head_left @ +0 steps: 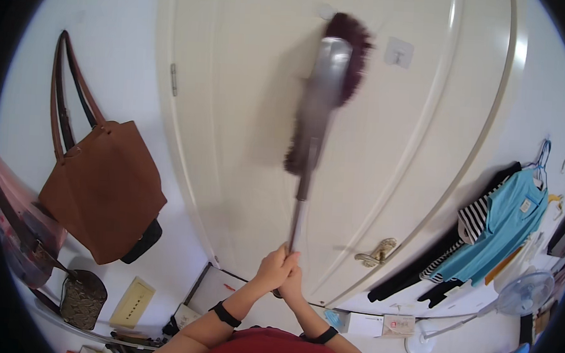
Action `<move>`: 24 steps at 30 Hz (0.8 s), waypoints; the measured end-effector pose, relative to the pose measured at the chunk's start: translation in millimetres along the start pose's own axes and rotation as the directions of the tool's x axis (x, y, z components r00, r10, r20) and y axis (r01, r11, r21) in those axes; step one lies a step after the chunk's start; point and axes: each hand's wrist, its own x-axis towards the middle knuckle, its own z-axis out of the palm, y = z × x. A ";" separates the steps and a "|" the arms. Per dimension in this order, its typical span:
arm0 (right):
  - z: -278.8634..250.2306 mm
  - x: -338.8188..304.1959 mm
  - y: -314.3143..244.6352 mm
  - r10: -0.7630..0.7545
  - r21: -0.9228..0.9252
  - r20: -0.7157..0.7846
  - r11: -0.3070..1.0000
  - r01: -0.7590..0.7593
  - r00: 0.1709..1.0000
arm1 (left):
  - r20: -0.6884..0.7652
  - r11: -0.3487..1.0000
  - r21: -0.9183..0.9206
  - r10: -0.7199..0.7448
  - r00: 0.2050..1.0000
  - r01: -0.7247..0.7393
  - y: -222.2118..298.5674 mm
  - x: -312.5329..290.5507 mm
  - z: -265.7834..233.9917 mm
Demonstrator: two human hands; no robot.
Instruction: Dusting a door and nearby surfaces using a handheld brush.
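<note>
Both hands grip the pole of a mop (pixel 298 222) raised in front of a cream door (pixel 240 136). My left hand (pixel 274 269) and my right hand (pixel 293 284) sit close together, both closed around the pole's lower part. Dark maroon fringe edges the mop head (pixel 355 65), which is tilted and blurred near the door's upper part. Whether the fringe touches the door I cannot tell. Black bands circle both of my wrists.
A brown tote bag (pixel 106 193) and a snakeskin-patterned pouch (pixel 84 300) hang on the left. To the right are a door handle (pixel 375 253), hanging clothes (pixel 507 220) and a standing fan (pixel 524 291). White boxes (pixel 363 324) stand low by the wall. A hook plate (pixel 399 53) is on the door.
</note>
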 end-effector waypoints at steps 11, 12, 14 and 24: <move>3.4 11.9 -43.4 0.078 -0.660 0.033 0.750 -0.036 0.996 | -0.122 0.723 -0.691 -0.081 0.989 -0.026 -28.2 8.7 -6.7; -8.7 11.6 -38.7 0.081 -0.664 0.020 0.746 -0.047 0.997 | -0.109 0.718 -0.696 -0.080 0.991 -0.019 -23.2 10.8 4.7; -38.3 6.2 -26.0 0.044 -0.621 -0.066 0.780 -0.076 0.997 | -0.005 0.749 -0.661 0.031 0.999 -0.027 0.5 13.4 28.8; -159.6 -32.3 -35.8 -0.088 0.000 -0.516 0.995 0.103 0.852 | 0.405 0.983 0.093 0.109 0.908 -0.159 107.6 11.3 162.1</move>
